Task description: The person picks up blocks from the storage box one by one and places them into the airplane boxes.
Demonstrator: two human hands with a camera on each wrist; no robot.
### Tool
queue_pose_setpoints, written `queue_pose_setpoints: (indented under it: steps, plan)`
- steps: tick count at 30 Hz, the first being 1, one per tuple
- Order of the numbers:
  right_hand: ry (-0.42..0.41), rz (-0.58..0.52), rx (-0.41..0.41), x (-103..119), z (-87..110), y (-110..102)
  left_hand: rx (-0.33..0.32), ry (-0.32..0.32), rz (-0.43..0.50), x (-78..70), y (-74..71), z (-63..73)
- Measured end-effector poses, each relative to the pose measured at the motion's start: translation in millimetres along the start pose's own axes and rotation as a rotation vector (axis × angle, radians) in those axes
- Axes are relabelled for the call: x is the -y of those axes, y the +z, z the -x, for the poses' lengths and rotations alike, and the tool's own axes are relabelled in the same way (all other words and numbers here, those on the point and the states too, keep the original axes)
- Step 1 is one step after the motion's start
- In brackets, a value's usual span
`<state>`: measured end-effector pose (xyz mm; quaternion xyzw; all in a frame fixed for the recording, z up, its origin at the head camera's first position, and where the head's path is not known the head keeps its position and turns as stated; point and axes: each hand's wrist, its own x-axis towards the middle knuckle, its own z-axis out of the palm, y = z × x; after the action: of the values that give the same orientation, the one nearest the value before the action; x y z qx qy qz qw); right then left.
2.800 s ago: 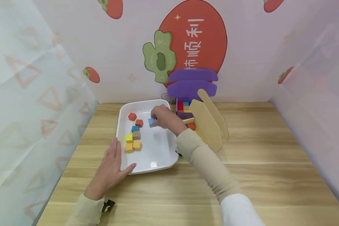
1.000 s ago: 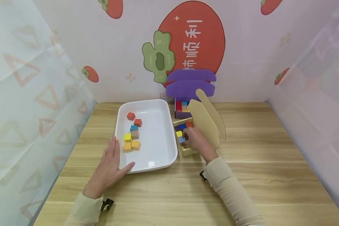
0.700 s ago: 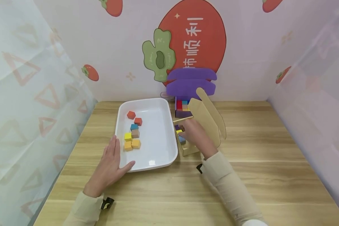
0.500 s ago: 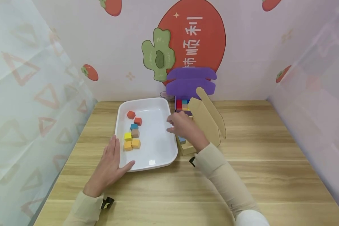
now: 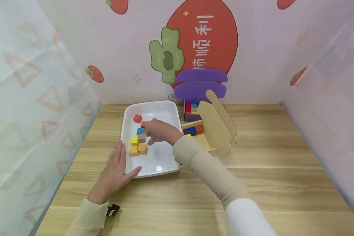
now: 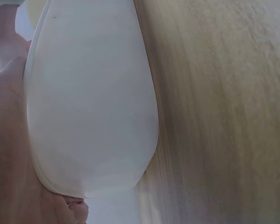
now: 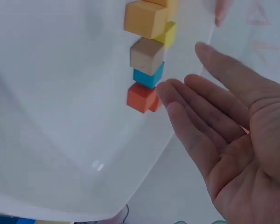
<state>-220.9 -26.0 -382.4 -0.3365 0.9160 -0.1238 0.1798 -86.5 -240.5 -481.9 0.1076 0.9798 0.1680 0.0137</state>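
Note:
My left hand (image 5: 113, 172) rests on the near left rim of the white tray (image 5: 165, 157), fingers straight and thumb spread along the near edge. In the left wrist view the hand lies against the tray's outer wall (image 6: 93, 102). My right hand (image 5: 162, 131) hangs over the tray with nothing between fingers and thumb, close to the tan cube (image 5: 142, 137) and teal cube (image 5: 140, 131). In the right wrist view its fingertips come near a red-orange cube (image 7: 141, 97). A yellow cube (image 5: 134, 141), two orange cubes (image 5: 142, 149) and another red cube (image 5: 137, 118) lie along the left.
Right of the tray stands an open cardboard box (image 5: 205, 141) holding purple, blue, red and yellow cubes; my right sleeve (image 5: 191, 154) covers part of it. Behind it an open purple box (image 5: 191, 117) holds several coloured cubes. A fabric backdrop rises behind the table (image 5: 268, 183).
A light blue cube went from the tray into the cardboard box, where my right hand released it. That hand has since swung left, back over the tray. My left hand has stayed put.

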Motion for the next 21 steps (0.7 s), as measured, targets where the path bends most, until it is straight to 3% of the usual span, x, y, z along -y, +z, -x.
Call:
queue_pose_setpoints:
  steps: [6,10,21]
  plan:
    - [0.040,0.129,0.074,18.7,-26.8,13.1,-0.017,0.021,-0.004,1.3,-2.5,1.1]
    - [0.083,0.141,0.095,28.5,-32.7,23.1,-0.031,0.038,-0.009,0.9,-2.2,0.6]
    - [0.139,0.221,0.058,40.7,-37.8,36.2,-0.035,0.033,-0.005,0.8,-1.2,1.0]
